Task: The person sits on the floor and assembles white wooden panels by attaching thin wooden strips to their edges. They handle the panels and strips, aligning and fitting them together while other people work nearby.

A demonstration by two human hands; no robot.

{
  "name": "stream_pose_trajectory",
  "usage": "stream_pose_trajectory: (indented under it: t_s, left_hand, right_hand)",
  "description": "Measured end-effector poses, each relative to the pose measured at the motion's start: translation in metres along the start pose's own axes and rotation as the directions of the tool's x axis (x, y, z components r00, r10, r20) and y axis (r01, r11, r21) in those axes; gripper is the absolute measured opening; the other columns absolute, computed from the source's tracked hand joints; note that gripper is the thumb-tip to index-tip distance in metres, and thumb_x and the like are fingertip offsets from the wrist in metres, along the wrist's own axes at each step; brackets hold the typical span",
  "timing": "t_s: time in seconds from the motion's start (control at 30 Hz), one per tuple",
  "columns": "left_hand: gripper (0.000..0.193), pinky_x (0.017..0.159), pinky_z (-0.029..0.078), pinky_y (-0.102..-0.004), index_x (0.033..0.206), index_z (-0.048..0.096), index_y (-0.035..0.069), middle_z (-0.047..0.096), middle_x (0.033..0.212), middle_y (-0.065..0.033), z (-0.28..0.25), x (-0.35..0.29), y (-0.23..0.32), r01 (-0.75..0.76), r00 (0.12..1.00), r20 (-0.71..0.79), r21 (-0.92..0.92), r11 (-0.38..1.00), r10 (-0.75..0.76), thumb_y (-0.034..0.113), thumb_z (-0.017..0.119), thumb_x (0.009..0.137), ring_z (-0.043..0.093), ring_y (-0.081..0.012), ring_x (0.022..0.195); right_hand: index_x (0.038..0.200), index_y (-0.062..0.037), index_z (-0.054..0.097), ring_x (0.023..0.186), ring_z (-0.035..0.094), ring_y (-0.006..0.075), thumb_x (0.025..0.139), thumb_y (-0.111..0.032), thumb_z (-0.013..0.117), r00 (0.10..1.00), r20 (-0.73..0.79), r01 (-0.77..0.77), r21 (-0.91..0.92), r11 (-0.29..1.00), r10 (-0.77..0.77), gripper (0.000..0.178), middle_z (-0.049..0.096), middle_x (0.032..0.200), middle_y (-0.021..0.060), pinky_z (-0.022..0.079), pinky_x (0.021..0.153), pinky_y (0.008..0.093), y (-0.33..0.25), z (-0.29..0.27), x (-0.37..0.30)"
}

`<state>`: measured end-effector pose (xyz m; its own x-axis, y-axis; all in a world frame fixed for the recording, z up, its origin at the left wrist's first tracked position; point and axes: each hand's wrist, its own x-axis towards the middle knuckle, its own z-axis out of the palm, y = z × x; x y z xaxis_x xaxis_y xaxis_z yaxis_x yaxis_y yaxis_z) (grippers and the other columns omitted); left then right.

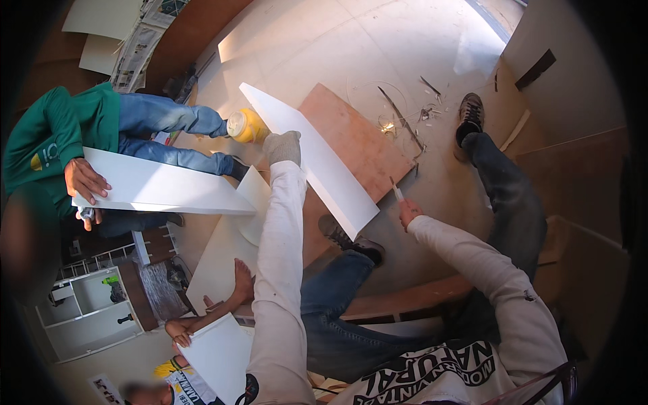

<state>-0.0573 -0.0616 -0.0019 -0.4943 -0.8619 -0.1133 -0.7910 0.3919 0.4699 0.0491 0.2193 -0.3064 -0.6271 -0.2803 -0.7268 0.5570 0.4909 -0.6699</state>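
My left hand (282,147), in a grey knit glove, grips the left long edge of a narrow white board (314,162). The board stands tilted on edge over a reddish-brown sheet (358,125) on the floor. My bare right hand (410,212) is closed round a slim tool (397,190) with a pale handle and a thin dark tip, which points away from me. This tool is apart from the board, to the right of its near end. Its exact kind is too small to make out.
A yellow tub (248,126) stands beyond my left hand. A person in green (64,128) at left holds another white panel (155,182); a second person at lower left has a white panel (219,358). Dark strips (401,118) and scraps litter the floor. My shoes (471,116) flank the brown sheet.
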Motion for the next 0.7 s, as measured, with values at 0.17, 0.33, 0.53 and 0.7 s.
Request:
stream_pose_trajectory:
  t_s: [0.17,0.33,0.53,0.7]
  left_hand:
    - [0.04,0.074,0.049,-0.0369,0.087,0.064,-0.012,0.066,0.083,-0.0242,-0.005,0.012,-0.03,-0.007,1.0,0.018,-0.145,0.989,0.01,0.021,0.07,0.067,0.065,-0.0318,0.077]
    - [0.039,0.074,0.05,-0.036,0.087,0.065,-0.011,0.067,0.085,-0.0226,0.002,0.012,-0.026,0.055,0.998,-0.012,-0.111,0.992,-0.056,0.022,0.071,0.068,0.066,-0.0306,0.079]
    - [0.039,0.076,0.05,-0.0351,0.087,0.065,-0.01,0.067,0.086,-0.0221,0.004,0.006,-0.002,0.0,1.0,-0.025,0.103,0.995,0.003,0.023,0.071,0.068,0.066,-0.0301,0.081]
    - [0.038,0.076,0.049,-0.035,0.086,0.066,-0.01,0.067,0.086,-0.0213,-0.001,-0.012,0.022,0.052,0.999,0.001,0.069,0.996,-0.052,0.023,0.07,0.069,0.065,-0.0301,0.082]
  right_hand:
    - [0.114,-0.0127,0.049,0.045,0.046,0.018,0.092,-0.041,0.037,0.999,0.031,0.039,-0.047,0.998,-0.038,0.038,0.051,0.065,0.0059,0.04,0.041,0.0348,-0.009,0.005,-0.008]
    - [0.113,-0.0065,0.049,0.101,0.048,0.04,0.093,-0.043,0.032,0.994,0.091,-0.054,-0.08,0.995,0.061,0.045,0.052,0.11,0.0219,0.038,0.087,0.0451,-0.041,-0.006,-0.032]
    - [0.119,-0.0066,0.047,0.111,0.049,0.0433,0.093,-0.043,0.034,0.988,0.127,-0.076,-0.048,0.996,0.082,0.047,0.054,0.118,0.024,0.038,0.095,0.0468,-0.051,-0.011,-0.039]
    - [0.127,-0.0084,0.043,0.109,0.05,0.0434,0.093,-0.041,0.035,0.994,0.093,0.072,-0.227,0.971,-0.052,0.048,0.055,0.118,0.0241,0.037,0.097,0.0454,-0.059,-0.02,-0.052]
